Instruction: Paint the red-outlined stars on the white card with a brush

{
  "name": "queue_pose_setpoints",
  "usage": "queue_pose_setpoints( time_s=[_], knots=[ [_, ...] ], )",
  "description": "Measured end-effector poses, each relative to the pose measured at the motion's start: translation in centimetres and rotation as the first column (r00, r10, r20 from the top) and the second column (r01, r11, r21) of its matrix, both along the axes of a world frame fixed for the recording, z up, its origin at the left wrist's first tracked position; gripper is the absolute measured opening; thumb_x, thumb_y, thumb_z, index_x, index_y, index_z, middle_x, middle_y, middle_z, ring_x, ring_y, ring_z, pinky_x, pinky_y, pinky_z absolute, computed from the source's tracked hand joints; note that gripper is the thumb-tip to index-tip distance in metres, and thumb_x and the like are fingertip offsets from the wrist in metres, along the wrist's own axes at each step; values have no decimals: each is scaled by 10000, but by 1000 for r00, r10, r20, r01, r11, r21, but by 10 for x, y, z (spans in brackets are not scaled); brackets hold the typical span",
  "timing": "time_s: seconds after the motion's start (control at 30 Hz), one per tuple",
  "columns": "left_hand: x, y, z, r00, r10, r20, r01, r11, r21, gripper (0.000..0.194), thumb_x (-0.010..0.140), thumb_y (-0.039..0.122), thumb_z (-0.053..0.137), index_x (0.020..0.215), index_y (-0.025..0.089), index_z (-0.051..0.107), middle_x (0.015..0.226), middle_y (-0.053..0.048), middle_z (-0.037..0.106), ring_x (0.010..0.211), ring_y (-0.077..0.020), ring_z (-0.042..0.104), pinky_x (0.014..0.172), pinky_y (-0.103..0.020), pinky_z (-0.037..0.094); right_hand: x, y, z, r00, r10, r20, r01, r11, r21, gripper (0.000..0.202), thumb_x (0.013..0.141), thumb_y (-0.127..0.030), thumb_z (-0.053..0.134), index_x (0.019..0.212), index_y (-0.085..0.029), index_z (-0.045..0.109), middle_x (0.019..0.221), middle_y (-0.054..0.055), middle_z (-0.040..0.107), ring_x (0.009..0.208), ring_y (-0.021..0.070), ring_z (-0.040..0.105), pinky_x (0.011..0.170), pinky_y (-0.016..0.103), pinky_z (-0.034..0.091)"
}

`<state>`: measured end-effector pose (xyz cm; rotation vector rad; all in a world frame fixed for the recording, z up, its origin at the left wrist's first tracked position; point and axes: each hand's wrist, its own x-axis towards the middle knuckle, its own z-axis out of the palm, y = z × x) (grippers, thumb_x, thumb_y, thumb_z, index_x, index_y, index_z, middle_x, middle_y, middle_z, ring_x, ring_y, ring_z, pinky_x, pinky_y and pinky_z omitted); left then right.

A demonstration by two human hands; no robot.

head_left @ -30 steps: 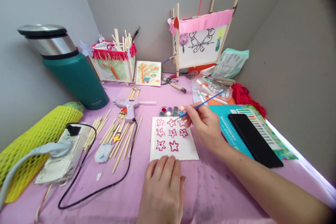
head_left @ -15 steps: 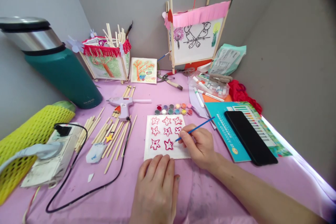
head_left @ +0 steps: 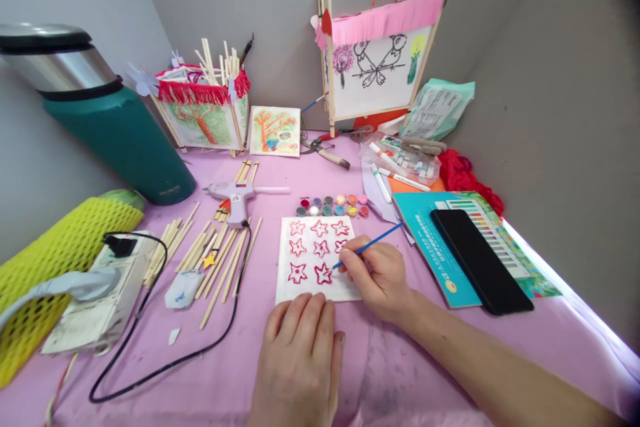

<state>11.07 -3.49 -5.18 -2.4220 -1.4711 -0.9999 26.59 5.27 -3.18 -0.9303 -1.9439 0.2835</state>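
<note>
Star panel [head_left: 289,292]: eight red outlines in view, brush at the lower row

We find the panel at the centre of our view, lying flat on the pink-purple cloth of the surface [head_left: 280,360]. Three stars stand in the top row, three in the middle and two in the bottom. We judge the outlining well advanced; the four o'clock corner shows no star, though the right hand [head_left: 383,280] partly covers it. Star interiors appear mostly pale; the seven o'clock star carries a red dot.

The right hand's fingers are pinched round a slim blue brush [head_left: 370,241], its tip just beside the lower middle star; contact we cannot confirm. The left hand [head_left: 297,353] lies palm down at the panel's six o'clock edge, fingers extended and close together, gripping nothing that we can see.

Materials noted, clocked from the panel: small round paint pots [head_left: 329,201] at twelve; a smooth lilac glue gun [head_left: 237,197] at ten; straight pale wooden sticks [head_left: 215,273] at nine; a glossy black phone [head_left: 480,260] at three, overlapping a turquoise booklet [head_left: 420,227]. At one, a stick frame [head_left: 329,67] carries soft pink fringe [head_left: 385,23].
</note>
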Motion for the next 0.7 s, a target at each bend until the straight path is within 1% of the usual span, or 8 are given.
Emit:
queue_pose_setpoints(
  time_s=[0.3,0.57,0.7],
  knots=[
    [0,0,3,1000,4,-4,-4,1000,-8,217,861,195,511,1028,137,637,1054,-72,678,990,-237,583,864,-401,411,-1,0,2,1000,-1,15,1,1000,-9,264,908,-183,462,669,-180,574,634,20,641,535,110,576,524,240,423],
    [1,-1,1,1000,7,-6,-7,1000,-7,218,857,190,521,1029,128,639,1055,-77,678,986,-240,584,870,-408,406,-2,-1,2,1000,10,15,-9,1000,-28,243,914,-189,461,697,-182,570,634,14,642,539,107,578,529,236,427],
    [0,-1,2,1000,2,-4,-2,1000,-14,220,856,191,522,1033,129,639,1054,-74,679,982,-238,584,869,-408,407,-2,0,2,1000,5,13,-5,1000,-16,233,909,-181,469,702,-175,575,627,16,641,541,110,580,535,237,424]
  ],
)
